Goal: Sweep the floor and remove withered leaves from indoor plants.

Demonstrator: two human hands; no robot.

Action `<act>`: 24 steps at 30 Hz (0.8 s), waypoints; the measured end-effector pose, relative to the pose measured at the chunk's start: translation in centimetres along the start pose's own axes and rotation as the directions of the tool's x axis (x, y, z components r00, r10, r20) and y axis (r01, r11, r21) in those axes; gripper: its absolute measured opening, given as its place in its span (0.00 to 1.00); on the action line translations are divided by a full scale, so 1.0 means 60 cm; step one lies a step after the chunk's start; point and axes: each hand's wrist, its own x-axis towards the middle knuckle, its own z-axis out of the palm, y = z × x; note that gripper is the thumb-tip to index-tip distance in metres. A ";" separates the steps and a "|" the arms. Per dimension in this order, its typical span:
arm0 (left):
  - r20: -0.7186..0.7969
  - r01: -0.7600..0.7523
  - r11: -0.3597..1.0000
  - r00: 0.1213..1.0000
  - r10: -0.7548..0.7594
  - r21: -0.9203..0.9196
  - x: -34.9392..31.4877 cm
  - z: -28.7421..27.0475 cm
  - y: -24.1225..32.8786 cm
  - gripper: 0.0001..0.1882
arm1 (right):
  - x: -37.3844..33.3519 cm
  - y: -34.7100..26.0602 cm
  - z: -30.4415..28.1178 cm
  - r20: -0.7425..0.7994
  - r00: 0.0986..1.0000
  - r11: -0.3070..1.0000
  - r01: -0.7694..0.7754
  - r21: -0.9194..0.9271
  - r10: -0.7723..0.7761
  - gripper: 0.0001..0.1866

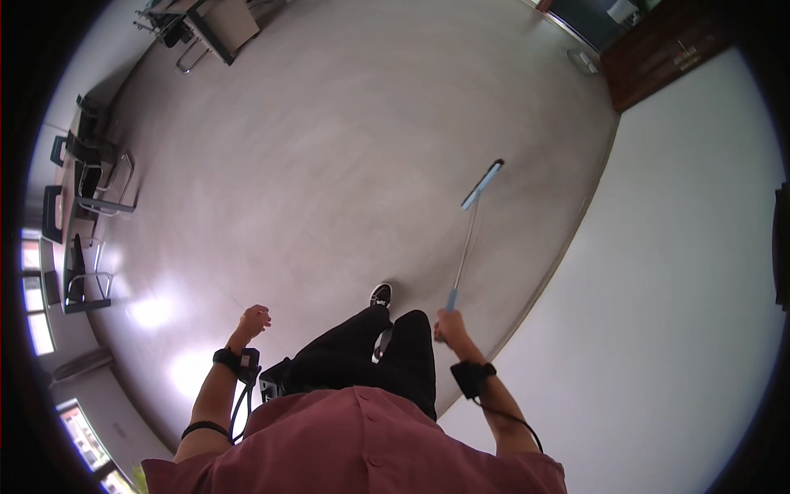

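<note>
Silver-shafted squeegee (467, 245) with light-blue head (482, 184) extends forward from right hand (448, 327), clasping blue grip (452, 300); left hand (256, 319) loosely half-curled, left of squeegee.

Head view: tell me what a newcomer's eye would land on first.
The light-blue squeegee stands out against the plain grey floor, right of centre, its lower end held in the person's right hand. Next comes the dusky red shirt across the bottom middle of the view. Bright glare on the floor at lower left also catches the eye.
</note>
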 end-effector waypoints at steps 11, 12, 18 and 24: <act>-0.127 0.205 0.844 0.944 -0.304 -0.495 -0.142 0.125 -0.024 0.14 | 0.148 -0.170 0.130 0.527 0.821 0.900 0.039 -0.435 0.219 0.06; -0.171 0.221 0.828 0.920 -0.352 -0.515 -0.157 0.143 0.000 0.13 | 0.181 -0.190 0.144 0.548 0.803 0.890 0.050 -0.454 0.234 0.06; -0.088 0.389 0.794 0.873 -0.479 -0.468 -0.257 0.257 0.041 0.13 | 0.303 -0.314 0.169 0.496 0.687 0.835 -0.324 -0.445 0.531 0.07; -0.114 0.400 0.783 0.855 -0.507 -0.476 -0.239 0.327 0.114 0.14 | 0.332 -0.416 -0.124 0.514 0.705 0.868 -0.334 -0.367 0.488 0.16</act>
